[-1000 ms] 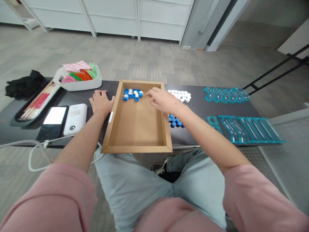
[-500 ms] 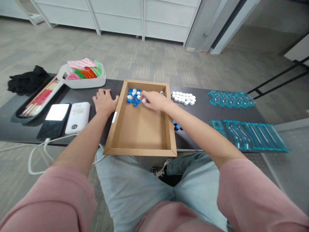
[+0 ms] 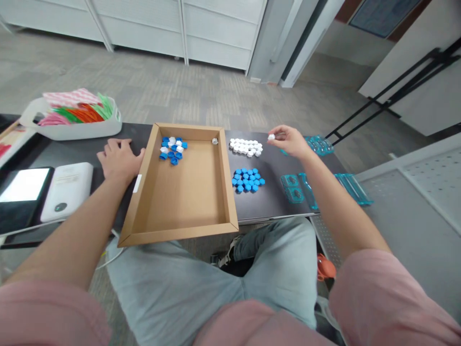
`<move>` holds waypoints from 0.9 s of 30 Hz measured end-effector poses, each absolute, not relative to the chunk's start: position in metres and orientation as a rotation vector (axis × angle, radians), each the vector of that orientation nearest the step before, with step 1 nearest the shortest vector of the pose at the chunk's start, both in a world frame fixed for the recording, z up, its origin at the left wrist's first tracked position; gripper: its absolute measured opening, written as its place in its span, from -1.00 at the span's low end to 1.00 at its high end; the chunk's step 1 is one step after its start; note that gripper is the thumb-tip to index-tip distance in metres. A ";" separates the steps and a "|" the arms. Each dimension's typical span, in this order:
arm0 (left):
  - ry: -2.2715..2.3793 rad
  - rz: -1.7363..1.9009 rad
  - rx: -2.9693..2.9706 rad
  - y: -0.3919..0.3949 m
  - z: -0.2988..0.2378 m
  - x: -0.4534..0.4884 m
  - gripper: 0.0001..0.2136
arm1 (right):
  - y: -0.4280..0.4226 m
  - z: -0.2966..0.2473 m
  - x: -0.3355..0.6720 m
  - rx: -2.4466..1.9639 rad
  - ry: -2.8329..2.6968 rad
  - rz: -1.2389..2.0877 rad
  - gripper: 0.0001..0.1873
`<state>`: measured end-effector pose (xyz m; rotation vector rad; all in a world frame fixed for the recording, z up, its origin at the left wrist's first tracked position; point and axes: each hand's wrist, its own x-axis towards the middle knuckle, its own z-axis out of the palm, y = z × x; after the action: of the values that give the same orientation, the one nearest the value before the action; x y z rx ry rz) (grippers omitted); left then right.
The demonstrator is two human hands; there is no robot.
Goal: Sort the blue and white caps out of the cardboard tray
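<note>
My right hand pinches a white hexagonal piece above the table, to the right of a group of white hexagonal pieces. My left hand lies with fingers spread on the dark table, its thumb by the left wall of a shallow cardboard box. Mixed blue and white pieces sit in the box's far left corner. One lone white piece rests in its far right corner. Blue hexagonal pieces form a cluster on the table right of the box.
Clear teal plastic trays lie at the table's right, partly behind my right arm. A white basket with colourful stems stands at the far left. Nearer are a white power bank and a phone with a lit screen. A cable runs along the front edge.
My right hand has lifted a white piece out of the box and carried it right, past the white group. The view has turned right. My left hand stays beside the box.
</note>
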<state>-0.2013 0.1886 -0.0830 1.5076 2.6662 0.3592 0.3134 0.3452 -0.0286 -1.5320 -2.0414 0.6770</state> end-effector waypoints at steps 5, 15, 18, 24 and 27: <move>2.681 0.337 1.495 0.190 -0.086 -0.204 -0.25 | 0.347 -0.046 0.329 -1.768 -2.152 0.470 -0.65; 2.697 0.315 1.481 0.192 -0.088 -0.207 -0.25 | 0.358 -0.069 0.326 -1.748 -2.418 0.480 -0.73; 2.687 0.313 1.488 0.192 -0.087 -0.206 -0.24 | 0.361 -0.078 0.330 -1.703 -2.377 0.535 -0.37; 2.681 0.311 1.475 0.192 -0.086 -0.206 -0.27 | 0.361 -0.109 0.303 -1.580 -2.310 0.693 0.37; 2.689 0.322 1.482 0.192 -0.087 -0.207 -0.28 | 0.363 -0.121 0.278 -1.598 -2.325 0.603 0.37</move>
<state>-0.2070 0.1922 -0.0872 1.4824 2.6895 0.3216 0.2783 0.3633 -0.1210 -1.5976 -2.3246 0.6030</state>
